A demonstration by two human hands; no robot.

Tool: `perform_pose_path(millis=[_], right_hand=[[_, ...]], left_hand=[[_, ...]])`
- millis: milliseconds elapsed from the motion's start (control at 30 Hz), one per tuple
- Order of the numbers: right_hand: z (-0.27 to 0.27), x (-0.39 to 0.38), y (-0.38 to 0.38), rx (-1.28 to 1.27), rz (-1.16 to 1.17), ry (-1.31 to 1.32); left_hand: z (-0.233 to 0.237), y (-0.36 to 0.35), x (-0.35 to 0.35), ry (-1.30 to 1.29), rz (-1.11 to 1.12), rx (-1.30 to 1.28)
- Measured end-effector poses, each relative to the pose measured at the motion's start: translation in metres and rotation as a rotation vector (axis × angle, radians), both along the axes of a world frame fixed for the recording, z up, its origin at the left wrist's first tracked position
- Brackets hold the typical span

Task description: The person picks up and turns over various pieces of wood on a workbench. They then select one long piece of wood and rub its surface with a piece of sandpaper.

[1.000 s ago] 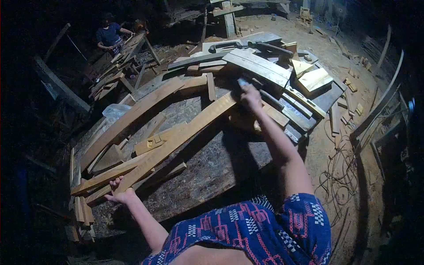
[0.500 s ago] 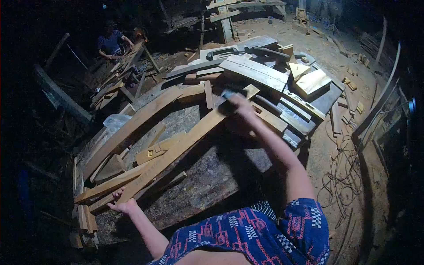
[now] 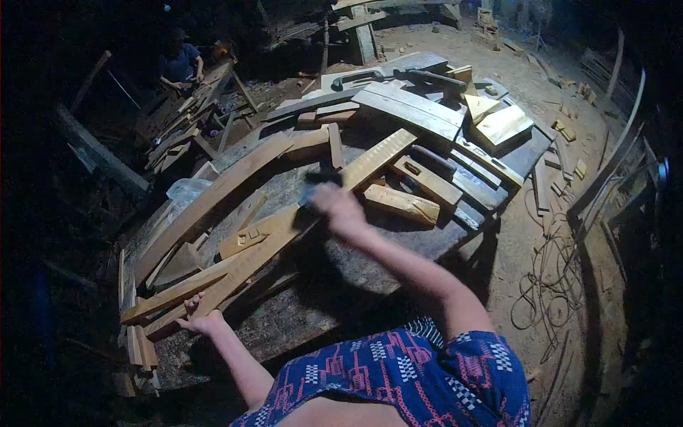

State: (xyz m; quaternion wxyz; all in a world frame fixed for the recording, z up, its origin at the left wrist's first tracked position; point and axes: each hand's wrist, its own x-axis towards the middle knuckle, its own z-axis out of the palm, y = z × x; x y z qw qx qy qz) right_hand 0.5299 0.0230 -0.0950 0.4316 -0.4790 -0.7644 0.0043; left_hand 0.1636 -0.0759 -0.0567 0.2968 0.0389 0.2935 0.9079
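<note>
A long, pale wooden plank (image 3: 378, 158) lies slanting over the workbench, its far end near the stacked boards. My left hand (image 3: 203, 320) is closed around the plank's near end, with fingers showing on its far side. My right hand (image 3: 340, 212) presses a small dark-and-bluish hand tool (image 3: 311, 191) onto the plank's middle; motion blur hides its exact kind. Beside the plank's far half lie a pale wooden block (image 3: 402, 204) and a slotted wooden block (image 3: 427, 181). Left of it rests another wooden piece with a cut-out (image 3: 245, 240).
The workbench (image 3: 363, 274) also carries a curved board (image 3: 210, 203), a clear plastic bag (image 3: 188, 189), and stacked planks (image 3: 413, 110) with a dark clamp-like tool (image 3: 356, 78). Cables (image 3: 551, 285) coil on the floor at right. Another person (image 3: 180, 65) works at far left.
My right hand has slid the small tool along the plank toward me, from near its far end to its middle. My left hand keeps its hold on the near end.
</note>
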Motion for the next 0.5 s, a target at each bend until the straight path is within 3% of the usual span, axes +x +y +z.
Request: perform_pose_path(millis=[33, 100, 167, 233, 267, 300, 400, 433, 467, 500], right_hand=[[-0.016, -0.03, -0.011, 0.058, 0.128, 0.064], [0.0, -0.065, -0.048, 0.033, 0.24, -0.118], [0.009, -0.064, -0.059, -0.001, 0.381, -0.11], [0.0, -0.036, -0.032, 0.036, 0.418, -0.109], [-0.018, -0.016, -0.006, 0.06, 0.262, -0.201], [-0.002, 0.016, 0.003, -0.008, 0.13, -0.203], [-0.02, 0.134, 0.069, 0.043, -0.115, -0.069], [-0.033, 0.178, 0.094, -0.133, -0.052, 0.086], [-0.05, 0.207, 0.111, -0.144, -0.359, -0.104], [-0.005, 0.206, 0.089, -0.363, -0.357, 0.003]], left_hand=[[0.0, -0.001, -0.003, -0.041, -0.017, 0.018], [0.001, -0.004, -0.005, -0.044, -0.022, 0.037], [-0.003, -0.009, -0.014, -0.04, -0.01, 0.044], [-0.017, -0.01, -0.027, 0.014, -0.154, 0.145], [-0.018, -0.012, -0.03, 0.017, -0.142, 0.139], [-0.019, -0.01, -0.031, 0.035, -0.146, 0.131], [0.001, -0.002, -0.012, 0.001, -0.073, 0.051], [-0.003, 0.0, -0.015, -0.018, -0.069, 0.062], [-0.005, 0.001, -0.017, -0.039, -0.062, 0.072], [-0.005, 0.001, -0.015, -0.014, -0.07, 0.061]])
